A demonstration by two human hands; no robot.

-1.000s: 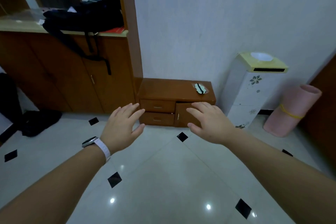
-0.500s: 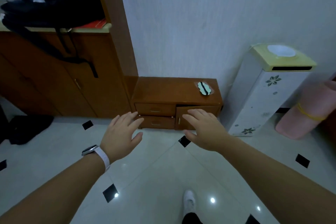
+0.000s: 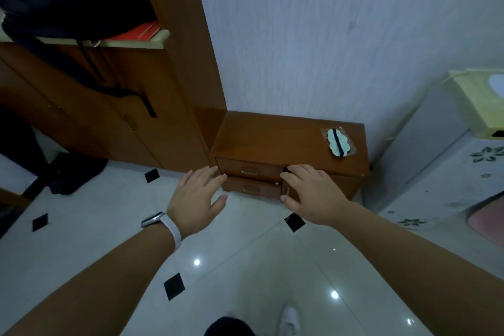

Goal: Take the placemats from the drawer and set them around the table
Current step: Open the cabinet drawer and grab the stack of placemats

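A low brown wooden cabinet (image 3: 275,136) stands against the white wall. It has an upper drawer (image 3: 249,169) and a lower drawer (image 3: 252,188) on its left side, both closed, and a small door on the right. My left hand (image 3: 195,199), with a white watch on the wrist, is stretched out open in front of the drawers' left edge. My right hand (image 3: 311,195) is also open, held in front of the cabinet door. Neither hand holds anything. No placemats or table are in view.
A small mint item in a clear packet (image 3: 338,142) lies on the cabinet top. A tall wooden cupboard (image 3: 114,106) with a black bag (image 3: 76,5) on its ledge stands left. A white floral appliance (image 3: 447,166) is on the right, a pink roll (image 3: 488,221) beside it. My white shoe (image 3: 289,320) shows on the tiled floor.
I have walked closer to the low cabinet; it now fills more of the view and my open hands have come near its drawers. A shoe has come into view.
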